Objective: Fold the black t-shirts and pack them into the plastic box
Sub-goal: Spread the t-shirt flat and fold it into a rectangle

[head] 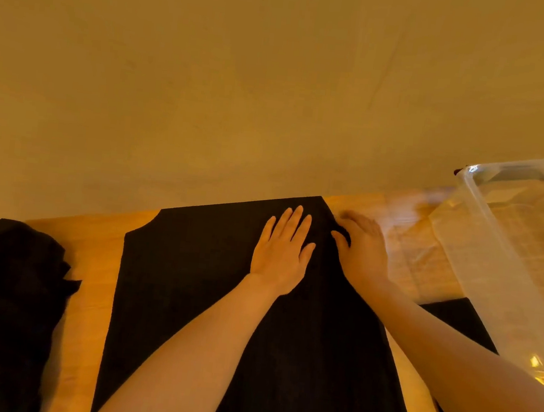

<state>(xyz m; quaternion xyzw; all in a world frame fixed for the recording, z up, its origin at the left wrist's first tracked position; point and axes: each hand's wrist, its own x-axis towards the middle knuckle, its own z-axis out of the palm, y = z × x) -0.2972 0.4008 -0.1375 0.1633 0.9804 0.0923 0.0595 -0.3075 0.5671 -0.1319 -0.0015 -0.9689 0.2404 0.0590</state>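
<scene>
A black t-shirt (189, 281) lies spread flat on the wooden table (94, 254), reaching to the far edge. My left hand (281, 250) rests flat on it with straight fingers, near its far right part. My right hand (360, 245) sits at the shirt's right edge, thumb and fingers pinching a fold of the cloth. A clear plastic box (511, 251) stands at the right, beside my right arm; I see nothing black inside it. A crumpled heap of black t-shirts (2, 295) lies at the left.
A plain yellowish wall (244, 68) rises directly behind the table's far edge. Another strip of black cloth (460, 319) shows under the box's near corner, at the right.
</scene>
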